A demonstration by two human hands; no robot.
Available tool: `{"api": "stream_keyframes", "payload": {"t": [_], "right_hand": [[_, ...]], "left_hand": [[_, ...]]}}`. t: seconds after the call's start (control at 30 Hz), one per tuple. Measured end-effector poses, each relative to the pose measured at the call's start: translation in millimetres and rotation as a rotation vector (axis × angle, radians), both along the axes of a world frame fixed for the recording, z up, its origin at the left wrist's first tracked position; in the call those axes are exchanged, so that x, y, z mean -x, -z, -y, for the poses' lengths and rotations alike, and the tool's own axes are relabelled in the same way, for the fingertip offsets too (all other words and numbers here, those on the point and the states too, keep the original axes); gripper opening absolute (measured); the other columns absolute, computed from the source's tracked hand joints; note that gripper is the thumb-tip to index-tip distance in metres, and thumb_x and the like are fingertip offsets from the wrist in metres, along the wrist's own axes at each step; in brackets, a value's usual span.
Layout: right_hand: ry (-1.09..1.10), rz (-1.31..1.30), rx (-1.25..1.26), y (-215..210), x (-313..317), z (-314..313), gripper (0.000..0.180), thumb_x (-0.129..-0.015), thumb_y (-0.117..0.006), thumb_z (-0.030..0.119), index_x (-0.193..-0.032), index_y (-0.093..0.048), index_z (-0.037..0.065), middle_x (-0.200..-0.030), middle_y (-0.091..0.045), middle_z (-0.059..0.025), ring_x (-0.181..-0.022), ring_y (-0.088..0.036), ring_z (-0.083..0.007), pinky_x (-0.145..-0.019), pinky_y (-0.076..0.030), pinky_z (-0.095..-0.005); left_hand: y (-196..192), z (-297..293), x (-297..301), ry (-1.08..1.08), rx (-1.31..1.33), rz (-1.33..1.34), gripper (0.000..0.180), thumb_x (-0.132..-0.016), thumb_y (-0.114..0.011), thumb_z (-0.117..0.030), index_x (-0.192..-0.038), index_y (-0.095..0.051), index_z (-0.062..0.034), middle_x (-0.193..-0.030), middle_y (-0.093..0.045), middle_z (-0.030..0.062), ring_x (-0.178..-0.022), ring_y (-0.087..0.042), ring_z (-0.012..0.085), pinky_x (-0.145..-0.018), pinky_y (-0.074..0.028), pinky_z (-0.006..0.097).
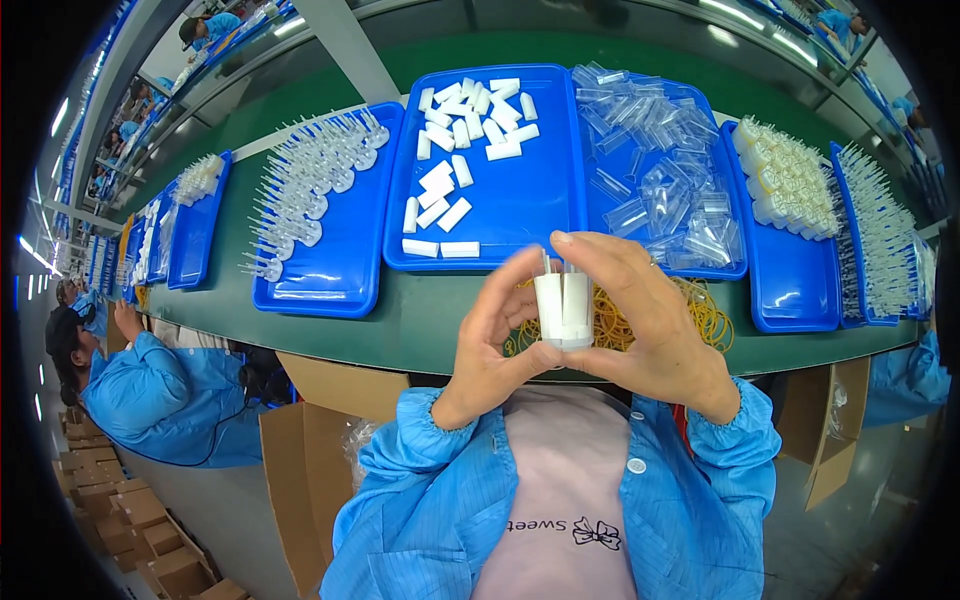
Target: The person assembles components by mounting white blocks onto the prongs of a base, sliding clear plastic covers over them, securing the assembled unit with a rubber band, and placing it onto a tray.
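In front of my chest, both hands hold a small bundle of white plastic tubes (564, 308) upright, with a paler round base at its lower end. My left hand (495, 325) closes on its left side, thumb at the base. From the right, my right hand (645, 325) curves around it, thumb also low and fingers over the top. Thin clear edges stick up above the tubes. Behind the hands lies a heap of yellow rubber bands (705, 318). Beyond them, a blue tray (520, 210) bears loose white tubes (462, 170).
Another tray holds clear plastic sleeves (665, 195). Left stands a tray of clear stemmed parts (318, 190); right are trays of white clustered pieces (785, 180) and upright thin parts (880, 235). Open cardboard boxes (305, 490) flank me. A co-worker (165, 390) sits at left.
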State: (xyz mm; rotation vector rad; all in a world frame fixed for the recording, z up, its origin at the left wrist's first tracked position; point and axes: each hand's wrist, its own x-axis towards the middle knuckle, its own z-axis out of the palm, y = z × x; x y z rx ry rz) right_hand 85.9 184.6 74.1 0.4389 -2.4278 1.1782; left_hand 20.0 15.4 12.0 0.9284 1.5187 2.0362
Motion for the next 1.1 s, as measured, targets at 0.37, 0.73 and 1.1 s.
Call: {"api": "stream_keyframes", "payload": {"t": [0.37,0.73,1.1], "right_hand": [[0.118,-0.076,0.063,-11.9,5.0,-12.4,0.079,-0.058,-0.084,0.027,-0.128,-0.051,0.009,-0.121,-0.052,-0.0143,-0.111,-0.052,-0.0335,-0.091,-0.042,-0.0422],[0.287,-0.111,-0.206,-7.1,3.7,-3.0,0.045,-0.056,-0.083,0.029,-0.093,-0.065,0.009,-0.087,-0.056,-0.0048,-0.083,-0.053,-0.0234,-0.077,-0.038,-0.0374],[0.235,-0.05,-0.231,-4.0,2.1,-1.3,0.036,-0.064,-0.08,0.026,-0.092,-0.065,0.01,-0.08,-0.055,-0.0033,-0.079,-0.052,-0.023,-0.08,-0.037,-0.0396]], "left_hand": [[-6.5,-3.3,-1.0,0.141,-0.025,0.443,0.074,-0.086,-0.067,-0.011,-0.145,-0.024,0.0014,-0.131,-0.049,0.0129,-0.111,-0.056,0.0211,-0.091,-0.049,0.032],[2.6,-6.5,-8.4,0.013,0.05,0.124,0.072,-0.08,-0.069,0.002,-0.141,-0.032,0.003,-0.136,-0.045,0.014,-0.122,-0.049,0.0207,-0.1,-0.043,0.033],[-1.0,-7.7,-5.3,-0.02,0.097,0.023,0.071,-0.079,-0.067,0.006,-0.141,-0.033,0.003,-0.131,-0.049,0.0144,-0.117,-0.053,0.019,-0.098,-0.046,0.033]]}}
